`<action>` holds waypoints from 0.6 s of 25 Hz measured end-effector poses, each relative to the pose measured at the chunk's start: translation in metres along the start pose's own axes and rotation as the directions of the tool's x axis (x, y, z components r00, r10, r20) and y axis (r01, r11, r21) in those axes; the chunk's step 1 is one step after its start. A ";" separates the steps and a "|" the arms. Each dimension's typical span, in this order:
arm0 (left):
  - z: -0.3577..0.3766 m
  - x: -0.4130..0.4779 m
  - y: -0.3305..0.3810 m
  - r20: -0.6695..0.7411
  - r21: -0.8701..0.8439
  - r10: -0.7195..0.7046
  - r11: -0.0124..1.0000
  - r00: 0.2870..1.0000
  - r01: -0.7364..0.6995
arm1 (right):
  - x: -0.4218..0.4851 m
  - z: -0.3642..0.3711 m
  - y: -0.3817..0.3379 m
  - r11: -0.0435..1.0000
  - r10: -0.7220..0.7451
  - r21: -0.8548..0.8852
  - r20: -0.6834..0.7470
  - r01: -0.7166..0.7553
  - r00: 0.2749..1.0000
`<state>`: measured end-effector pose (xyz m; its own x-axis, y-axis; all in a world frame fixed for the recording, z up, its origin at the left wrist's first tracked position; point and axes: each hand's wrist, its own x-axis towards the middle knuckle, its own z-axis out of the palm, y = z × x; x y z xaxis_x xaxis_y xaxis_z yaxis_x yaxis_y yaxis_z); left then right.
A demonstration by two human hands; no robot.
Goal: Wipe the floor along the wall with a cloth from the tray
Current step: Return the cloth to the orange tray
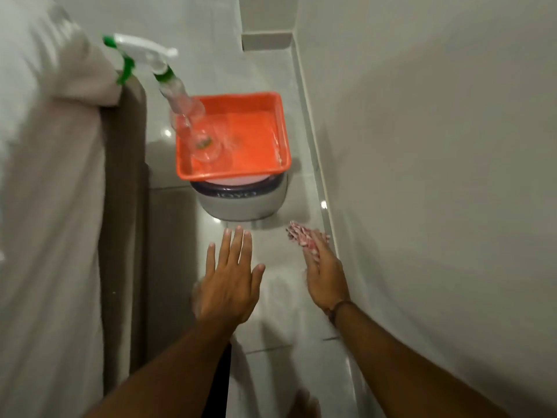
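Note:
A red-and-white patterned cloth (pixel 300 237) lies under my right hand (pixel 324 271) on the pale tiled floor (pixel 271 297), close to the skirting of the white wall (pixel 437 176) on the right. My right hand holds the cloth against the floor. To its left, my left hand (pixel 230 280) hovers flat over the tiles with fingers spread and nothing in it. Ahead, an orange tray (pixel 280 131) rests on a grey round container (pixel 241 203). A clear spray bottle (pixel 180 107) with a white and green trigger head stands tilted in the tray.
A bed with pale bedding (pixel 45 191) and a brown side panel (pixel 123 221) fills the left side, leaving a narrow strip of floor. The skirting (pixel 319 182) runs along the wall to a corner (pixel 268 40) at the far end. My foot (pixel 304 405) shows at the bottom.

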<state>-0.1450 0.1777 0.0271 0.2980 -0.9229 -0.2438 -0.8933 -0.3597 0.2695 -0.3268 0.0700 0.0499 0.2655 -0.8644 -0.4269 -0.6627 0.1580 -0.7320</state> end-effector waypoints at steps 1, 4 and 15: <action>-0.017 0.027 -0.004 -0.038 -0.006 -0.004 1.000 0.999 0.003 | 0.025 0.000 -0.032 0.999 -0.045 0.012 -0.014 0.045 0.999; -0.052 0.114 -0.015 -0.117 -0.056 -0.006 0.998 0.993 0.000 | 0.107 0.011 -0.105 0.985 -0.160 0.062 -0.035 0.162 0.987; -0.019 0.222 -0.078 -0.042 -0.074 0.030 0.997 0.999 -0.033 | 0.320 0.101 -0.149 0.890 -0.192 -0.406 0.081 0.208 0.978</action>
<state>-0.0031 -0.0018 -0.0304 0.2851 -0.9382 -0.1964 -0.8754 -0.3383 0.3453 -0.0727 -0.1824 -0.0313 0.4435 -0.8374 -0.3195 -0.8184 -0.2331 -0.5252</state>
